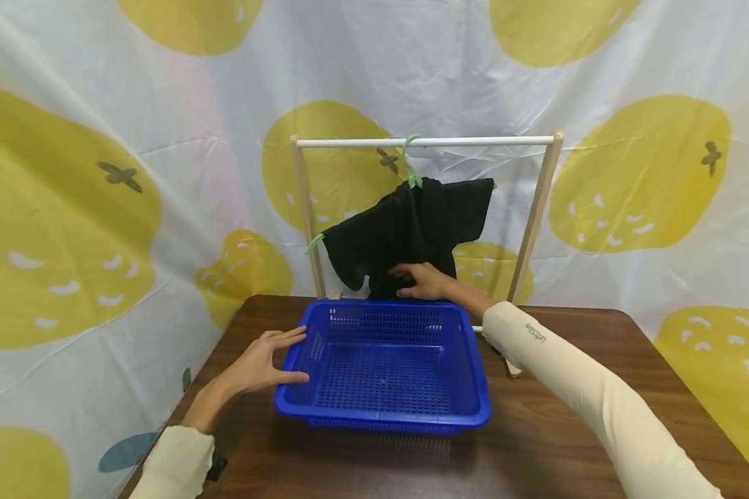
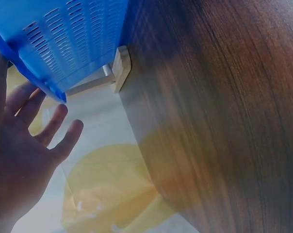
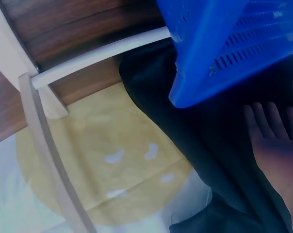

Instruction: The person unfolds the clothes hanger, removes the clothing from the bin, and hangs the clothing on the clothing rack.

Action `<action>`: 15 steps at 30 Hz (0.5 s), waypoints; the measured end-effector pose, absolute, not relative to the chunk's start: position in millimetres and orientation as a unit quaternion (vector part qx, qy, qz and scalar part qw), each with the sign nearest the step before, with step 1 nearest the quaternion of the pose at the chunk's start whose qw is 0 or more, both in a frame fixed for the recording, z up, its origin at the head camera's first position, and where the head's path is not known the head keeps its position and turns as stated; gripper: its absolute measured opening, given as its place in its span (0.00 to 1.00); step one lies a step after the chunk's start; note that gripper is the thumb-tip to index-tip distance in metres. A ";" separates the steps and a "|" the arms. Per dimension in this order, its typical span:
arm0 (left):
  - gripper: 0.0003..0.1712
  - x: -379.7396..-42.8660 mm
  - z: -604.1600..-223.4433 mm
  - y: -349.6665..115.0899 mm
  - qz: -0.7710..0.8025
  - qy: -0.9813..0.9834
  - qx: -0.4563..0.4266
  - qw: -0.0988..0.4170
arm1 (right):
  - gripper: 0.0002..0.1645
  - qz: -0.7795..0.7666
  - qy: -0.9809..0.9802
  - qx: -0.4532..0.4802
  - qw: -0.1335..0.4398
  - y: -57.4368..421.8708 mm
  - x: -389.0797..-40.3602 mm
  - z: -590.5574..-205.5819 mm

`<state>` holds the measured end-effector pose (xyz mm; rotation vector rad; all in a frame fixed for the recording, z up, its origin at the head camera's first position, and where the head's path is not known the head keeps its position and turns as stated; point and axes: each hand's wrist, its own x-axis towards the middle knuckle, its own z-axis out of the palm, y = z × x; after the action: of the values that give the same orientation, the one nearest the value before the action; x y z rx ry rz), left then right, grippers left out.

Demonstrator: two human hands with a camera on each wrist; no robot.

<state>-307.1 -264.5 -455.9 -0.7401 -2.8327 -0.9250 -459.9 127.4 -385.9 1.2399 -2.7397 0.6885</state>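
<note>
A black short-sleeved shirt (image 1: 387, 229) hangs tilted on a light green hanger (image 1: 410, 161), its left sleeve lower than the right in the head view. My right hand (image 1: 429, 282) lies against the lower front of the shirt, fingers extended over the dark cloth (image 3: 224, 136) in the right wrist view. A blue slotted plastic basket (image 1: 383, 417) stands in front of the shirt, bare inside. At the basket's left rim is my left hand (image 1: 259, 364), thumb and fingers spread. The left wrist view shows these fingers (image 2: 55, 127) loosely extended by the rim. The shirt's hem is hidden behind the basket.
The hanger hooks over the white bar (image 1: 487, 141) of a small wooden-legged rack, whose right post (image 1: 537, 215) rises beside my right forearm. Rack and basket stand on a brown wooden table (image 1: 574, 388). A white curtain (image 1: 636, 277) with yellow fruit prints hangs close behind.
</note>
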 end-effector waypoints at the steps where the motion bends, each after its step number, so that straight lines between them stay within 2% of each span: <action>1: 0.54 -307.3 -456.4 -264.9 -0.299 -0.923 -0.240 0.035 | 0.29 0.233 -0.884 0.405 0.029 129.2 -456.1 -385.2; 5: 0.54 -307.7 -455.4 -265.8 -0.292 -0.926 -0.237 0.032 | 0.31 0.260 -0.873 0.411 0.041 140.3 -438.6 -383.4; 9: 0.53 -306.9 -452.5 -266.8 -0.282 -0.931 -0.230 0.026 | 0.37 0.270 -0.873 0.402 0.058 157.6 -418.9 -383.4; 13: 0.51 -306.7 -449.4 -268.0 -0.279 -0.932 -0.229 0.033 | 0.43 0.268 -0.894 0.351 0.076 182.6 -396.1 -381.7; 15: 0.51 -306.8 -447.6 -269.0 -0.280 -0.930 -0.233 0.048 | 0.44 0.258 -0.904 0.324 0.104 198.2 -387.2 -383.1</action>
<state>-306.8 -269.0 -447.6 -0.7111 -2.8360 -0.8526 -387.2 198.2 -383.1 0.9544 -2.6667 0.7602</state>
